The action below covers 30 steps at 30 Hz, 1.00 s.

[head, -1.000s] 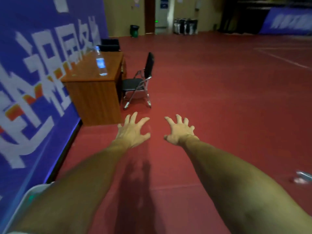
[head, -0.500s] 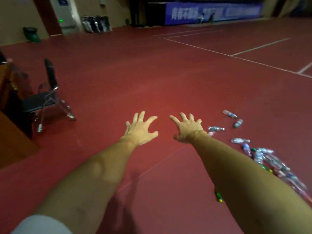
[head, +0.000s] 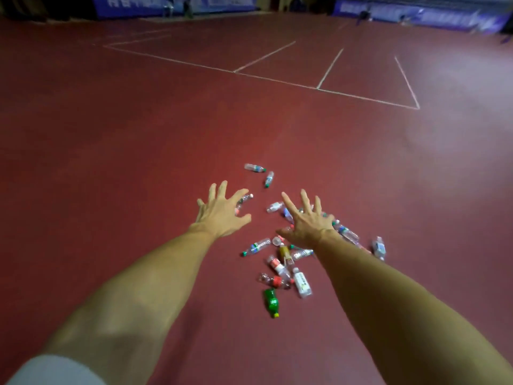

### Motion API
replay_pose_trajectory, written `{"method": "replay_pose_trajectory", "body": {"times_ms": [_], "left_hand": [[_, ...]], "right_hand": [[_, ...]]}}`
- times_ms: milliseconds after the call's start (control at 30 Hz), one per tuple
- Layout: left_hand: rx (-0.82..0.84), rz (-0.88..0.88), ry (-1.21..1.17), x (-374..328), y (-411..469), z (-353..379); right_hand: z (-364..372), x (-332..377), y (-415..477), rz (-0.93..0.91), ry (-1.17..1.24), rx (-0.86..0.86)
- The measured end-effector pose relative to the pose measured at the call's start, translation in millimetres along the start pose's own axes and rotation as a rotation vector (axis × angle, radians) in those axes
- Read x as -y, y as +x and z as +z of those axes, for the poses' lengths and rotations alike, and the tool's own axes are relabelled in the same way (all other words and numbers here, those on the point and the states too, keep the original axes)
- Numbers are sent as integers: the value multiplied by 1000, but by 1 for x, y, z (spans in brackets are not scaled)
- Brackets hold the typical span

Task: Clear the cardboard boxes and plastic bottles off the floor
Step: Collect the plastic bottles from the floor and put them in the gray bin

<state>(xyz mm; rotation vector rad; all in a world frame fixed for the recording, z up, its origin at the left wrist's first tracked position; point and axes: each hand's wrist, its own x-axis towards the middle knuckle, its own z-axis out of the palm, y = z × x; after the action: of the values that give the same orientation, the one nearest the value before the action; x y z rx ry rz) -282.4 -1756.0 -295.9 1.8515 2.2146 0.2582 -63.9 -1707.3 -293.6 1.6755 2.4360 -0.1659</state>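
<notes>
The left hand [head: 222, 215] is stretched out ahead with fingers spread wide, palm down, holding nothing. The right hand [head: 308, 223] is beside it, apart from it, also splayed and holding nothing. Both bare forearms run back toward the camera, and a white sleeve [head: 55, 370] shows at the lower left corner.

Both hands hang above the red floor [head: 125, 162], over a scatter of plastic bottles lying on their sides. The left hand partly covers one clear bottle [head: 245, 198] at its fingertips. The right hand and wrist hide part of the thickest patch of the scatter, so the count there cannot be told.

Between the forearms lie a clear bottle with a green cap [head: 256, 246], a yellow bottle [head: 283, 251], a red-labelled bottle [head: 276, 263] and a white-labelled bottle [head: 302, 282], close together and some touching. Nearest the camera is a green bottle [head: 271, 301] with a yellow cap, just beside that group. Beyond the hands, two clear bottles [head: 254, 167] lie a little apart from the rest. To the right of the right forearm, one clear bottle with a blue label [head: 379, 247] lies off on its own.

The floor is open and flat to the left of the scatter and beyond it. White court lines [head: 277, 80] cross it farther off. Blue banners [head: 177, 2] edge the hall at the far side; the figures near them are too blurred to make out.
</notes>
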Motion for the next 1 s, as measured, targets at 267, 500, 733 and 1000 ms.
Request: {"method": "replay_pose_trajectory", "body": {"times_ms": [267,500,733,1000], "left_hand": [[58,170,56,-137,111,47],[46,138,72,-265,182,89],[56,74,47,-341,258,100],[42,-1,20,-361,373,127]], "right_hand": [[3,-156,50,139,3,43],[-4,-301,104,107,-83,47],[-17,-390,176,60,-46,57],[-15,-423,302,-23,-39,70]]}}
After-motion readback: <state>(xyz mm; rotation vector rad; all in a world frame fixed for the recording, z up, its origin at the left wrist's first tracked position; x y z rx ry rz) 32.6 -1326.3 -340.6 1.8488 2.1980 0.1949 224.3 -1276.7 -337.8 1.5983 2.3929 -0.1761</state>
